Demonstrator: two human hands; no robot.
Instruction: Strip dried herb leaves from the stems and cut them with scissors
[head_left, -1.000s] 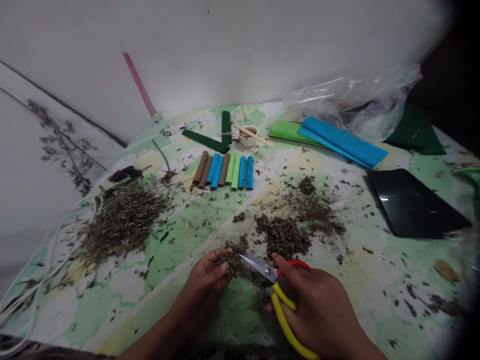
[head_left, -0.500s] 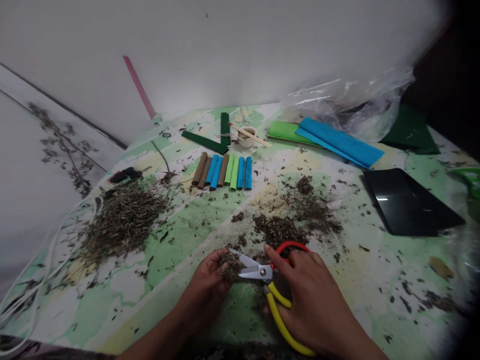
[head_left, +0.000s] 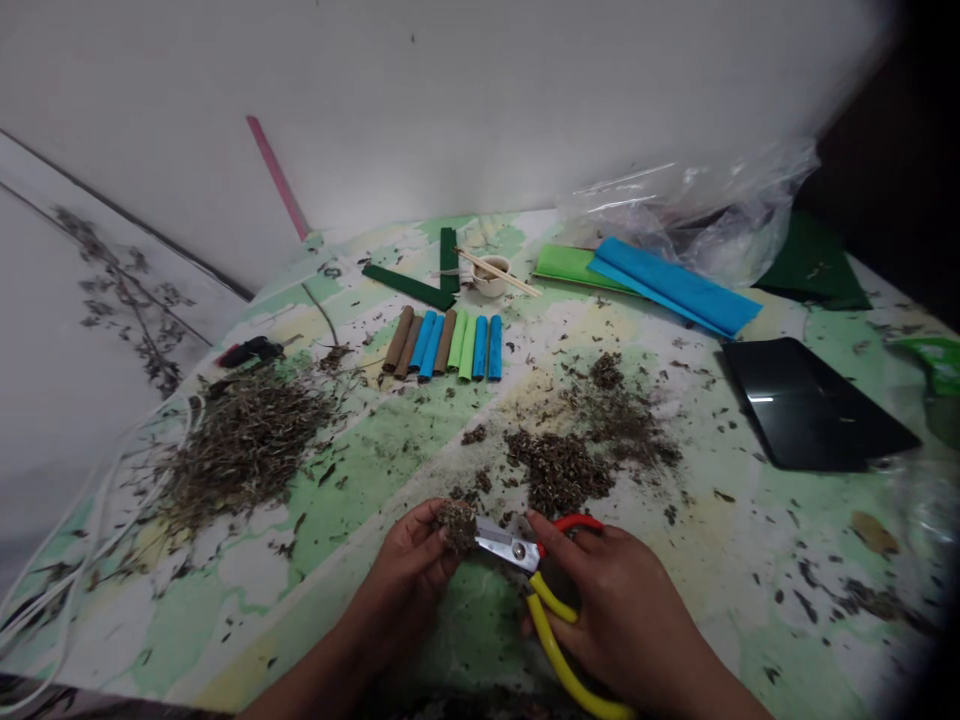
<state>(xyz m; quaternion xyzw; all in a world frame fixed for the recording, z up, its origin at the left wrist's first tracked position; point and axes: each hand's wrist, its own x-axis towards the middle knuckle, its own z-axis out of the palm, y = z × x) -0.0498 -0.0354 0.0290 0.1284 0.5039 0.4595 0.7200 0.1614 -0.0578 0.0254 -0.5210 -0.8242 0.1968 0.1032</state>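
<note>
My left hand point(head_left: 414, 560) pinches a small bunch of dried plant stems point(head_left: 458, 526), cut ends facing right. Fingers of my right hand point(head_left: 615, 605) wrap round the scissors point(head_left: 517, 550), which have one red and one yellow handle. Their blades point left and meet the right side of the bunch; the tips are hidden by it. Just beyond the blades lies a heap of chopped dark plant bits point(head_left: 562, 470), with finer crumbs scattered behind it.
Dried stems point(head_left: 247, 440) are piled at left beside white cable point(head_left: 97, 510). Brown, blue and green rolls point(head_left: 444, 345) lie mid-table. Behind stand a small cup point(head_left: 491, 277) with chopsticks across it and folded blue sheets point(head_left: 675, 285). A black glossy panel point(head_left: 817, 410) rests at right.
The scissors' blades have closed together on the bunch, and the red handle has come down nearer the yellow one. My left hand stays almost in place.
</note>
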